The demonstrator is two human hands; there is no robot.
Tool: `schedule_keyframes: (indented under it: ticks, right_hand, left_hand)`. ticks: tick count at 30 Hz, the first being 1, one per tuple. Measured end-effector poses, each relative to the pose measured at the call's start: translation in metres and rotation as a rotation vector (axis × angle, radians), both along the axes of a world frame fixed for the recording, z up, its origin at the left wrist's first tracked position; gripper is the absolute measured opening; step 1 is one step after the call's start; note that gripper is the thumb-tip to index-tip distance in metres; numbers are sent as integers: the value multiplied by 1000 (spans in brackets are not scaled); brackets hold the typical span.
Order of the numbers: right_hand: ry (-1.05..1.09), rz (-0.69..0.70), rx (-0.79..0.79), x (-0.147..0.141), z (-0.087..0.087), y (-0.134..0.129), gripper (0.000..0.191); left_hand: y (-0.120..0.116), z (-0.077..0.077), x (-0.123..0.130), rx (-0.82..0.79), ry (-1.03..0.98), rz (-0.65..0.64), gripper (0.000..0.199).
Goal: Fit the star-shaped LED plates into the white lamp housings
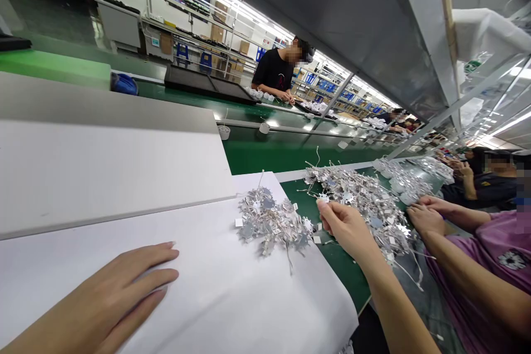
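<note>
My left hand (120, 293) rests with its fingers stretched out over the white sheet (199, 265), holding nothing. Over the green table's edge, my right hand (346, 227) pinches a small star-shaped metal part (323, 198) between thumb and fingers. A small pile of star-shaped parts with thin white wires (271, 218) lies on the sheet, between my hands and nearer the right one. Just beyond my right hand spreads a larger heap of similar parts (365, 193) on the green surface.
A large white board (112, 160) lies at the left. To the right, a person in a purple shirt (485, 265) has both hands at the larger heap's edge. Across the green conveyor (265, 149), a person in black (274, 69) works near dark trays (207, 83). A grey shelf hangs overhead.
</note>
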State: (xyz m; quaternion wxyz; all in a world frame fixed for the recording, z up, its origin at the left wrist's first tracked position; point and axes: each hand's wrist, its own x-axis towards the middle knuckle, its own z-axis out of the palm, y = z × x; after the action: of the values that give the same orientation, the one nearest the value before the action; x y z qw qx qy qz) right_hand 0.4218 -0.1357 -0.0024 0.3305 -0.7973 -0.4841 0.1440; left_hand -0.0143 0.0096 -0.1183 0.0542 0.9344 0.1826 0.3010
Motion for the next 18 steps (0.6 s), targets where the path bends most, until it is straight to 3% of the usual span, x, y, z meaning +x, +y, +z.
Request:
schedule_keyframes:
  ticks: [3, 6, 12, 18]
  right_hand:
    - [-66, 15, 75, -3, 11, 9, 70]
    - [-121, 111, 98, -11, 18, 38, 62]
    - [-205, 285, -16, -23, 21, 150, 31]
    - [-268, 284, -139, -17, 13, 248, 39]
  left_hand:
    - [-7, 8, 3, -52, -19, 50, 28]
    - [-12, 16, 6, -58, -11, 44, 27]
    - [-19, 15, 7, -71, 20, 95, 32]
    - [-23, 13, 13, 29, -3, 111, 35]
